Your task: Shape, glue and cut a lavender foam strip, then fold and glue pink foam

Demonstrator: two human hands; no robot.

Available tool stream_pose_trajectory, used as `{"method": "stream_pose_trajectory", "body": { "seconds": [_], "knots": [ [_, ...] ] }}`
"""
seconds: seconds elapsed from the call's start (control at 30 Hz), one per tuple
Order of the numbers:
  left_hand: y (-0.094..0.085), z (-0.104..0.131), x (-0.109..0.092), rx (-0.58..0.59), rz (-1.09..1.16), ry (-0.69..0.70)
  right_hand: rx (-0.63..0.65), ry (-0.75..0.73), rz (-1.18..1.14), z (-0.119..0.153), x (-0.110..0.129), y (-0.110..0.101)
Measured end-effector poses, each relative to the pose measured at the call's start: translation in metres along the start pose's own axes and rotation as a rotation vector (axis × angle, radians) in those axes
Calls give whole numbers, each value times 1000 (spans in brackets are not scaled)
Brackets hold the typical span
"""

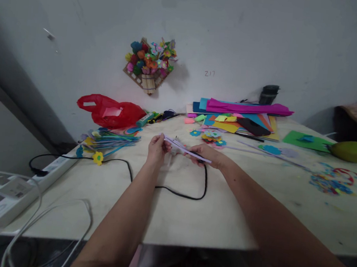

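Over the middle of the table, my left hand [158, 149] pinches one end of a narrow lilac strip [181, 147]. The strip slants down to the right, across my right hand [208, 153]. Those right fingers are closed around a dark object [198, 155], mostly hidden, whose kind I cannot make out. Behind and between the hands is a small whitish object [174, 149], partly covered and blurred. A black cord [205, 183] loops on the table from below the right hand and passes behind the left forearm.
A white power strip [27, 196] with cables lines the left edge. Paper-flower stems [114, 141] and a red plastic bag [112, 113] lie at left. Coloured sheets [247, 111], flower cutouts [211, 137], paper scraps [333, 181] and a green pouch-like object [355, 151] are right.
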State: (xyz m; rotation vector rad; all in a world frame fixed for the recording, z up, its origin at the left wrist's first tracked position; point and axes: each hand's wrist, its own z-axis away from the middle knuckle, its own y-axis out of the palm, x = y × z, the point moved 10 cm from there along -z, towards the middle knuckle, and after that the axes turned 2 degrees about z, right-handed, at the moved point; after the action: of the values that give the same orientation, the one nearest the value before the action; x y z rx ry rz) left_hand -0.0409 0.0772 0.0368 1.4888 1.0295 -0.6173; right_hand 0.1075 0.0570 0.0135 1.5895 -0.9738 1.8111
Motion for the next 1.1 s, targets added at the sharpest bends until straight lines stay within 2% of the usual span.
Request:
{"method": "stream_pose_trajectory", "body": {
  "seconds": [0.77,1.1],
  "knots": [
    [-1,-1,2,-7,1,2,-6,4,-20,-2,-2,1],
    [-3,-1,2,-24,-13,-5,-22,1,4,1,5,3]
  ]
}}
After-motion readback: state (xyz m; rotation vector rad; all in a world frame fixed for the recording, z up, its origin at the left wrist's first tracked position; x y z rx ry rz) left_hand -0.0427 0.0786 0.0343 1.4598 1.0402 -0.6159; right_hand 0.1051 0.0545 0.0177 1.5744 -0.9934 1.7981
